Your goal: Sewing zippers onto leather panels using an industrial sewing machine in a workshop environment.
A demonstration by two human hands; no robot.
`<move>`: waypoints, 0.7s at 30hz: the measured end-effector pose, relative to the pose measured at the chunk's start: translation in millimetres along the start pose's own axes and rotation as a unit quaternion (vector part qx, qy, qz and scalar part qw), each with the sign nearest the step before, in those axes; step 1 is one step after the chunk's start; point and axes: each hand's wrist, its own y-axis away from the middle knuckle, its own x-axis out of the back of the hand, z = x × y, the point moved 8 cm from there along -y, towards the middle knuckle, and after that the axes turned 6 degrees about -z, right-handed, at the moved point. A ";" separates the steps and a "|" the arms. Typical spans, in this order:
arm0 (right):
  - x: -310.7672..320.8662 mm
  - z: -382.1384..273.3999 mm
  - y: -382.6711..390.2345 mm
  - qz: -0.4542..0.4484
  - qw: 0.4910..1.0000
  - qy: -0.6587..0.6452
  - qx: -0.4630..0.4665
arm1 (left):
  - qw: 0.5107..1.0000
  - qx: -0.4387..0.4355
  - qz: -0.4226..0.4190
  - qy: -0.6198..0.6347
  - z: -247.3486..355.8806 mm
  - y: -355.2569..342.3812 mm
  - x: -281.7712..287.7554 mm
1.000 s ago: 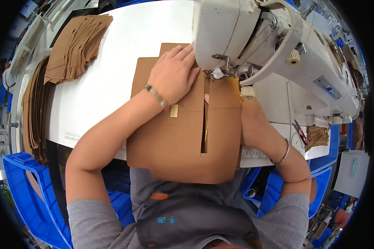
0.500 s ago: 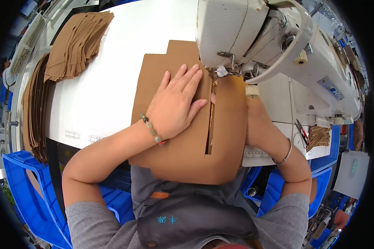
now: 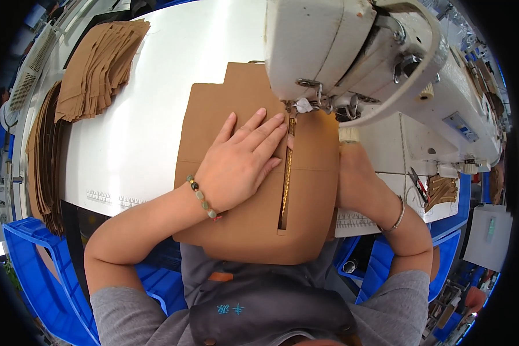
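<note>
My left hand (image 3: 239, 164) lies flat, fingers extended and slightly spread, on a brown cut panel (image 3: 225, 230) beside a long slot. A gold zipper (image 3: 288, 173) shows in the slot, below the presser foot (image 3: 291, 108) of a white sewing machine (image 3: 311, 40). My right hand (image 3: 357, 173) is at the panel's right edge, its fingers mostly hidden beneath it. A pinkish fingertip shows through the slot near the zipper's upper part.
Two stacks of brown pieces (image 3: 101, 69) lie at the left of the white table (image 3: 115, 161). Red-handled scissors (image 3: 419, 187) and small brown strips (image 3: 441, 190) lie at the right. Blue bins (image 3: 37, 271) flank me below the table's edge.
My left hand has slid down the panel toward me from beside the needle. The panel has shifted a little toward me, and more gold zipper now shows in its slot.
</note>
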 end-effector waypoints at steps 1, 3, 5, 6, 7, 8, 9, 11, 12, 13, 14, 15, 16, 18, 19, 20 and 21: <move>0.8 -0.8 -0.3 0.008 1.000 -0.001 0.005 | 1.000 -0.003 -0.001 -0.006 1.0 -0.3 -0.1; 2.7 -1.8 -0.6 0.020 1.000 -0.009 0.010 | 1.000 -0.004 -0.002 -0.011 1.2 -1.1 0.4; 2.8 -2.1 -0.5 0.014 1.000 -0.010 0.003 | 1.000 -0.004 -0.003 -0.016 1.5 -1.6 2.0; 3.0 -1.7 -0.8 0.009 1.000 -0.008 0.000 | 1.000 -0.007 -0.005 -0.024 1.7 -2.0 2.7; 3.1 -1.7 -0.9 0.003 1.000 -0.007 -0.003 | 0.999 -0.007 -0.017 -0.030 1.3 -2.5 2.0; 4.8 -1.9 -1.1 0.009 1.000 -0.009 -0.002 | 0.999 -0.007 -0.007 -0.032 0.7 -2.7 4.8; 5.0 -1.4 -1.5 0.006 1.000 -0.010 -0.006 | 0.999 -0.008 -0.016 -0.038 -0.6 -3.2 4.4; 6.1 -2.2 -2.2 0.011 1.000 -0.013 0.002 | 0.999 -0.008 -0.026 -0.043 -2.4 -5.0 3.7; 5.5 -2.5 -2.3 0.009 1.000 -0.014 0.004 | 0.998 -0.012 -0.022 -0.050 -2.7 -5.7 4.3; 4.7 -2.4 -2.6 0.007 1.000 -0.015 0.006 | 0.998 -0.019 -0.015 -0.054 -2.2 -5.9 5.1; 2.5 -1.7 -2.4 -0.003 1.000 0.001 -0.002 | 0.998 -0.015 -0.018 -0.057 -3.2 -6.0 4.5; 1.1 -1.1 -2.3 -0.008 1.000 0.009 -0.006 | 0.998 -0.019 -0.014 -0.060 -2.9 -5.9 4.6; -0.3 -0.6 -2.0 -0.013 1.000 0.017 -0.010 | 0.998 -0.019 -0.020 -0.060 -3.1 -6.1 3.2; 0.6 -1.7 -1.0 -0.004 1.000 0.021 -0.004 | 0.998 -0.021 -0.009 -0.063 -2.4 -5.1 4.0; 1.0 -2.0 -0.8 -0.001 1.000 0.022 -0.003 | 0.998 -0.019 -0.007 -0.064 -2.4 -4.7 3.9; 0.1 -1.4 -0.5 -0.008 1.000 0.022 -0.008 | 0.998 -0.019 -0.007 -0.063 -2.2 -4.5 3.7; 0.0 -0.9 -0.6 -0.012 1.000 0.022 -0.011 | 0.998 -0.019 -0.007 -0.066 -1.9 -4.3 3.5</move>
